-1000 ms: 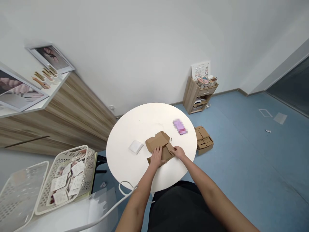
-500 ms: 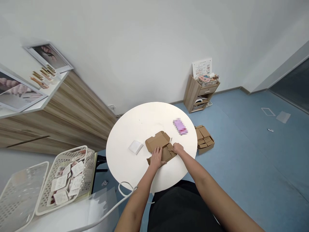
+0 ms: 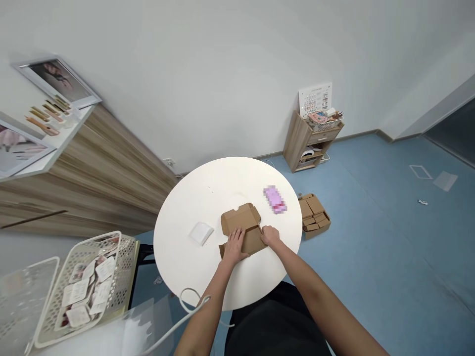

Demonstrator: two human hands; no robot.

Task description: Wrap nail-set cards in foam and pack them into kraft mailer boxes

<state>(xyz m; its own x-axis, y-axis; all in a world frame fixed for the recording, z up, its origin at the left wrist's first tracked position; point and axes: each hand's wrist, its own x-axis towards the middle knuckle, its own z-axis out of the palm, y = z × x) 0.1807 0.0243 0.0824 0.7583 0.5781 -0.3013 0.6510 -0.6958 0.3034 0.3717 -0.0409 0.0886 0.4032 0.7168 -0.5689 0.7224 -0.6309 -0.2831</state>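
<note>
A brown cardboard box point(image 3: 242, 219), partly folded, lies on the round white table point(image 3: 185, 202) with its lid flap spread away from me. My left hand point(image 3: 234, 245) rests on the box's left part, fingers stretched out flat. At the right side of the box, my right hand point(image 3: 270, 234) has its fingers closed around the side flap. To the left of the box lies a small white packet point(image 3: 201, 233). Beyond my right hand is a purple item point(image 3: 275, 199), blurred by pixels.
Flattened cardboard pieces fill a cardboard box point(image 3: 314, 215) on the floor at right. White baskets point(image 3: 124, 267) with cards stand at lower left, beside a white cable point(image 3: 178, 324). A wooden cabinet point(image 3: 107, 163) is at left, a small one point(image 3: 297, 141) by the wall.
The right side flap, loosely bent before, now stands more upright under my right hand. My left hand stays on the box. The whole view has shifted slightly.
</note>
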